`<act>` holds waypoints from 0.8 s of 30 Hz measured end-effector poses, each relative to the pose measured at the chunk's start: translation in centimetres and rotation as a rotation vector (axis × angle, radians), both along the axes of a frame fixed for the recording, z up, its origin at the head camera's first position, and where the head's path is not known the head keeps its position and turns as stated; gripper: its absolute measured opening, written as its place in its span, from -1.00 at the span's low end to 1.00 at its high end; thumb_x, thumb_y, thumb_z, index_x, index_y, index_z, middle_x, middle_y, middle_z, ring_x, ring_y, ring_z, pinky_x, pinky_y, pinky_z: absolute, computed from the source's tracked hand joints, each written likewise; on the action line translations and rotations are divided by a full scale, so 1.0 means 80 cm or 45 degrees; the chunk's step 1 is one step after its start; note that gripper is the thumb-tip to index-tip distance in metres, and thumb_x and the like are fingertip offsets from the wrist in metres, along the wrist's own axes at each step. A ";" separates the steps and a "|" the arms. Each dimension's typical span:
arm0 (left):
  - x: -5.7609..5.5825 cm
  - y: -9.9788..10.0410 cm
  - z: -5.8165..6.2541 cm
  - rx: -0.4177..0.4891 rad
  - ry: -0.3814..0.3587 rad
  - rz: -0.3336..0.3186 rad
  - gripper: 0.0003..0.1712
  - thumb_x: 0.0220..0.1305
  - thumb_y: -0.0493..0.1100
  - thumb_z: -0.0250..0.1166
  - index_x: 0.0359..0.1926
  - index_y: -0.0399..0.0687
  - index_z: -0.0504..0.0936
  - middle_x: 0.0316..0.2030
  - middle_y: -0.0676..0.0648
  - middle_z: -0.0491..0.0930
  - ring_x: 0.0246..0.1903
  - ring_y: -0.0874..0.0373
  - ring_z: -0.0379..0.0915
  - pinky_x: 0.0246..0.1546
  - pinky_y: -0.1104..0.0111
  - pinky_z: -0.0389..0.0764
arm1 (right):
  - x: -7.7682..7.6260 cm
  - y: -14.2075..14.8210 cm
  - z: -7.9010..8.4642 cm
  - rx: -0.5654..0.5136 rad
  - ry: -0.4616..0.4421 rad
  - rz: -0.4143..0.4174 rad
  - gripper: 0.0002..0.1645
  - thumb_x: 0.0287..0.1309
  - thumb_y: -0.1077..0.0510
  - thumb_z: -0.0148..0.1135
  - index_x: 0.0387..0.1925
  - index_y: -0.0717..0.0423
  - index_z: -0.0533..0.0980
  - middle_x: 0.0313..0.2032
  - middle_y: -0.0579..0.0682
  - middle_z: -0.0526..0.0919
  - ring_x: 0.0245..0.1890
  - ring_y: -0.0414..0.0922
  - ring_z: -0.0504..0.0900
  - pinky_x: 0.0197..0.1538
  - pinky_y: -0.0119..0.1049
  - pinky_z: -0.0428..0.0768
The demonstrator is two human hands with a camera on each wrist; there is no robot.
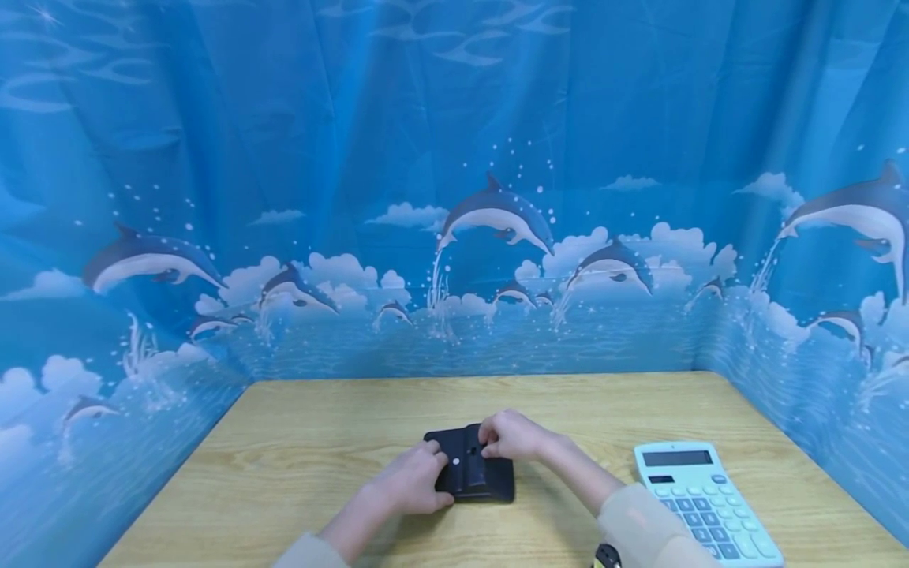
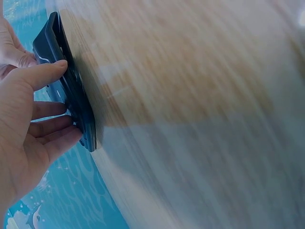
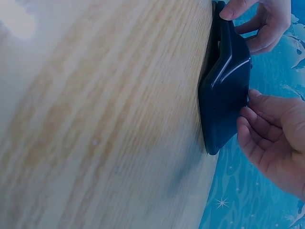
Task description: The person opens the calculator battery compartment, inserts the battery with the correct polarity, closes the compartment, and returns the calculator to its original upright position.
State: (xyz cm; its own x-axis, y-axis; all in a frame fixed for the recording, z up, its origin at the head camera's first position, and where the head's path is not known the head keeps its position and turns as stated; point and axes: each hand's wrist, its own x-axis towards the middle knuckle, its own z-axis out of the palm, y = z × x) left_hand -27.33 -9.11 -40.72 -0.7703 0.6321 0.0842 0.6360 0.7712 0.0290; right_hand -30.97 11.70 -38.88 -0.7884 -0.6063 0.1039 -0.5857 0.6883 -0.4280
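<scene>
A flat black wallet-like case (image 1: pixel 497 476) lies on the table, with a raised strip along its middle, a small pale round stud and a dark round spot beside it. My left hand (image 1: pixel 415 479) grips its left side, thumb at the near edge and fingers over the top. In the left wrist view the left thumb (image 2: pixel 56 68) presses the upper side while the other fingers reach the far edge. My right hand (image 1: pixel 517 436) pinches at the middle strip from the far right. The right wrist view shows its curled fingers (image 3: pixel 257 125) meeting the thumb at the case's surface.
A light-blue calculator (image 1: pixel 699 497) lies on the right of the wood-grain table (image 1: pixel 319 426), close to my right forearm. A blue curtain (image 1: pixel 398 331) printed with dolphins surrounds the table at the back and sides. A small black-and-yellow item (image 1: pixel 607 555) shows by the right sleeve.
</scene>
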 end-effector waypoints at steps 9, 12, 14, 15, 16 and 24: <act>-0.001 -0.002 -0.001 0.006 -0.017 -0.004 -0.49 -0.05 0.12 0.38 -0.24 -0.20 0.58 -0.39 0.00 0.40 -0.37 0.22 0.32 -0.26 0.37 0.48 | 0.000 -0.001 -0.002 -0.018 -0.067 -0.035 -0.90 -0.01 0.26 0.34 -0.41 0.16 0.56 -0.55 -0.14 0.53 -0.52 -0.27 0.44 -0.41 -0.40 0.46; -0.001 -0.002 -0.002 0.004 -0.019 -0.005 -0.49 -0.05 0.13 0.38 -0.23 -0.20 0.58 -0.39 0.00 0.40 -0.37 0.23 0.32 -0.26 0.37 0.48 | 0.000 0.000 -0.002 -0.006 -0.049 -0.026 -0.90 -0.01 0.26 0.34 -0.41 0.14 0.55 -0.55 -0.15 0.51 -0.53 -0.27 0.43 -0.41 -0.39 0.44; -0.001 -0.002 -0.002 0.004 -0.015 -0.009 -0.49 -0.05 0.13 0.38 -0.24 -0.20 0.58 -0.40 0.01 0.40 -0.37 0.23 0.32 -0.27 0.37 0.48 | 0.000 0.001 -0.002 0.003 -0.036 -0.020 -0.89 -0.03 0.25 0.35 -0.41 0.13 0.55 -0.56 -0.15 0.51 -0.53 -0.27 0.43 -0.41 -0.39 0.44; 0.000 -0.002 -0.002 0.004 -0.011 -0.011 -0.49 -0.05 0.13 0.38 -0.24 -0.20 0.58 -0.40 0.01 0.40 -0.38 0.23 0.31 -0.27 0.37 0.48 | 0.000 0.002 -0.003 0.010 -0.033 -0.021 -0.88 -0.03 0.25 0.35 -0.42 0.13 0.54 -0.55 -0.15 0.51 -0.52 -0.27 0.43 -0.40 -0.38 0.44; 0.000 -0.002 -0.003 0.004 -0.005 -0.014 -0.50 -0.05 0.13 0.38 -0.25 -0.19 0.58 -0.41 0.01 0.40 -0.38 0.23 0.31 -0.27 0.37 0.48 | 0.000 0.003 -0.003 0.018 -0.033 -0.027 -0.87 -0.04 0.25 0.35 -0.42 0.12 0.53 -0.55 -0.15 0.51 -0.52 -0.26 0.43 -0.39 -0.38 0.44; 0.001 -0.002 -0.001 0.009 0.024 -0.032 -0.51 -0.06 0.12 0.39 -0.27 -0.20 0.57 -0.41 0.01 0.38 -0.37 0.21 0.31 -0.27 0.36 0.48 | 0.003 0.013 -0.001 0.050 -0.037 -0.077 -0.83 -0.08 0.28 0.37 -0.40 0.14 0.52 -0.50 -0.12 0.54 -0.45 -0.20 0.49 -0.32 -0.32 0.49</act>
